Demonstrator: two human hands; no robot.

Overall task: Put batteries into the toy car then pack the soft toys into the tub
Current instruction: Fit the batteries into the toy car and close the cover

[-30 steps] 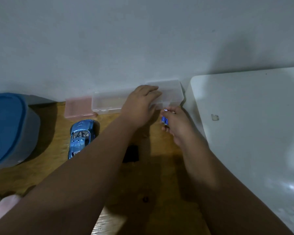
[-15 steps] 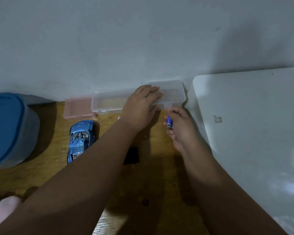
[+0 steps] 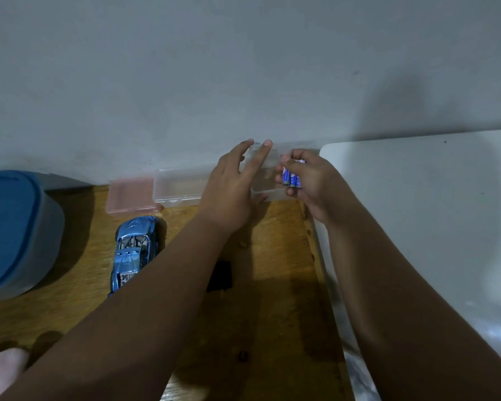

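Observation:
A clear plastic case [image 3: 180, 188] lies against the wall. My left hand [image 3: 232, 189] rests on it, fingers spread on its raised lid. My right hand [image 3: 310, 183] is closed on a few blue batteries [image 3: 292, 178] held over the case's right end. The blue toy car [image 3: 133, 250] lies on the wooden table [image 3: 272, 285] to the left of my forearm. A small black cover piece [image 3: 221, 274] lies beside the car. The grey tub with a blue lid [image 3: 9, 230] stands at the far left. A pink soft toy [image 3: 0, 371] shows at the bottom left corner.
A pink plastic case [image 3: 130, 195] sits left of the clear one. A white surface [image 3: 431, 227] fills the right side, its edge against the table. The grey wall [image 3: 243, 82] runs along the back.
My left hand has shifted from pressing on the case to lifting its lid with spread fingers. My right hand has risen and now shows a few batteries over the case.

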